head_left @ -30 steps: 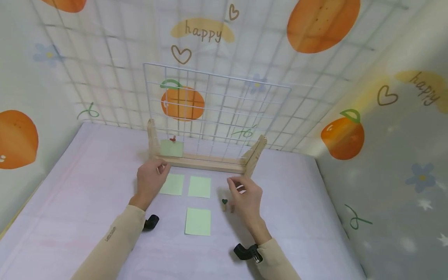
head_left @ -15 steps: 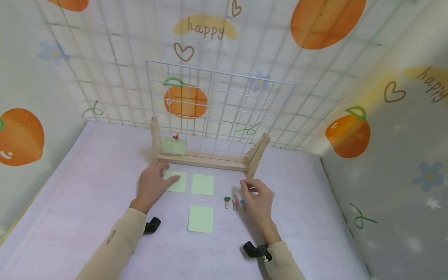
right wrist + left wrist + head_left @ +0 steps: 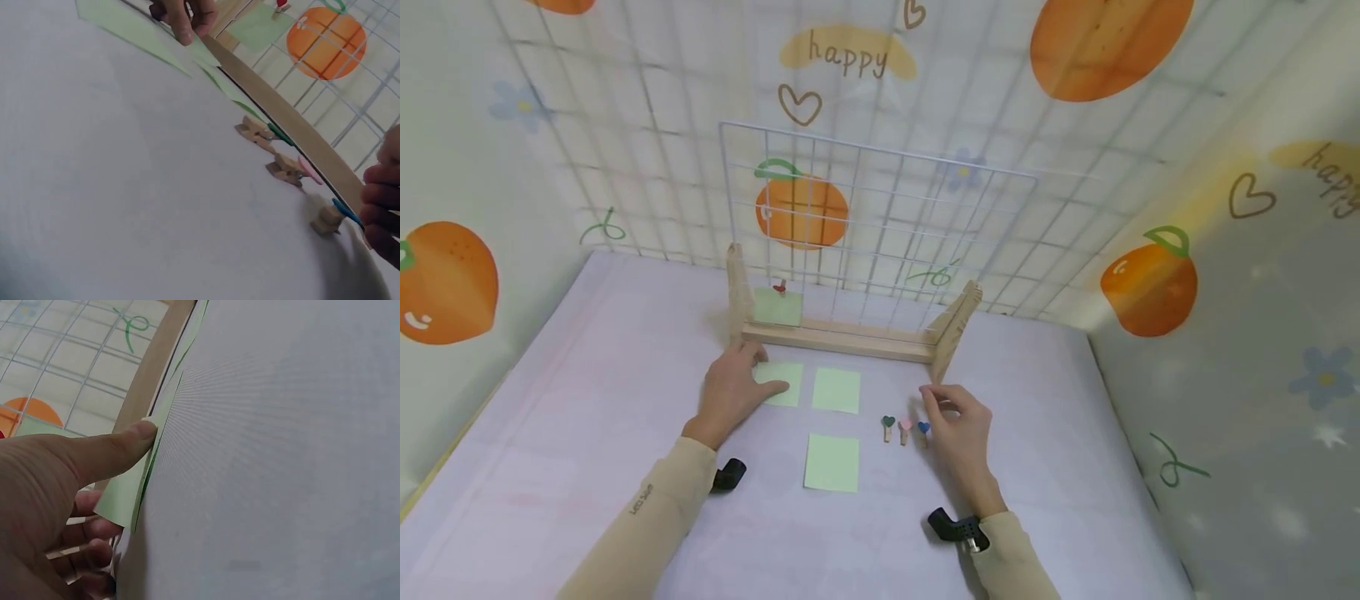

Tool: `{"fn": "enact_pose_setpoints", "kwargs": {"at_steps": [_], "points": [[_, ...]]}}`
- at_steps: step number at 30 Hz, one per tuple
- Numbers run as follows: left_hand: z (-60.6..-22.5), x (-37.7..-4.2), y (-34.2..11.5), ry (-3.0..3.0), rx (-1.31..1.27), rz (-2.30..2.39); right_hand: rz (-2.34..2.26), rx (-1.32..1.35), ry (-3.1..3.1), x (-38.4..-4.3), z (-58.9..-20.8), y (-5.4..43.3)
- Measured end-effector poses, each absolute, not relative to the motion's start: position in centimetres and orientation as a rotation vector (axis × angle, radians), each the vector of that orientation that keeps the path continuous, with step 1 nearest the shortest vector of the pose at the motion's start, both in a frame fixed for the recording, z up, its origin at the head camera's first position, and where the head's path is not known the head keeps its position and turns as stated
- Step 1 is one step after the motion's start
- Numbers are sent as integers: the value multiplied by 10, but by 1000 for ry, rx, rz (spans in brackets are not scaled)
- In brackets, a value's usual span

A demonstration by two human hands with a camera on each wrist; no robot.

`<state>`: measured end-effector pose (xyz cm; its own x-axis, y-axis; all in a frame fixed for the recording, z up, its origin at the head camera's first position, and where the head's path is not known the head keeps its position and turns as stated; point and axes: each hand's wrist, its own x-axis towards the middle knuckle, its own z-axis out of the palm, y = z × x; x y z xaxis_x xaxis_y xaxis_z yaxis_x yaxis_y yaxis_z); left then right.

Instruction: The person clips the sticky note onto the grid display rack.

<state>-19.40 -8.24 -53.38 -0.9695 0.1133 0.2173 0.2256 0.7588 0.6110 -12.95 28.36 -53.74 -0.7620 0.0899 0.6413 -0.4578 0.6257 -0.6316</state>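
Note:
In the head view my left hand [image 3: 731, 386] is at the left of a pale green sticky note [image 3: 785, 393], thumb over it and fingers at its left edge. The left wrist view has the thumb across the sticky note [image 3: 122, 490] and curled fingers partly hidden behind its edge. My right hand [image 3: 960, 433] hovers with loosely curled fingers, nothing visible in them. Beside it lie mini clothespins with a blue heart [image 3: 923, 427], a pink heart [image 3: 905, 429] and a green heart [image 3: 888, 427]. Two other sticky notes lie flat: one behind [image 3: 836, 391], one nearer [image 3: 832, 463].
A white wire grid [image 3: 880, 208] stands in a wooden base [image 3: 842, 342] behind the hands. One sticky note [image 3: 777, 307] hangs at its lower left under a red clothespin [image 3: 780, 287]. A printed curtain [image 3: 1210, 400] borders the lilac tabletop [image 3: 1037, 400].
My left hand has come down from near the base and spread its thumb over the sticky note. My right hand has shifted right, uncovering the pink and blue clothespins.

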Motion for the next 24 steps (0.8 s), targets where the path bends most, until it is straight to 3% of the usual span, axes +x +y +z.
{"fn": "enact_pose_setpoints", "kwargs": {"at_steps": [15,24], "points": [[-529,-200,-91,-2766,-270,-1531,1178,308,-2488,-129,-543,310],[-525,-198,-91,-2791,-215,-1558,1211,418,-2659,-128,-539,329]]}}
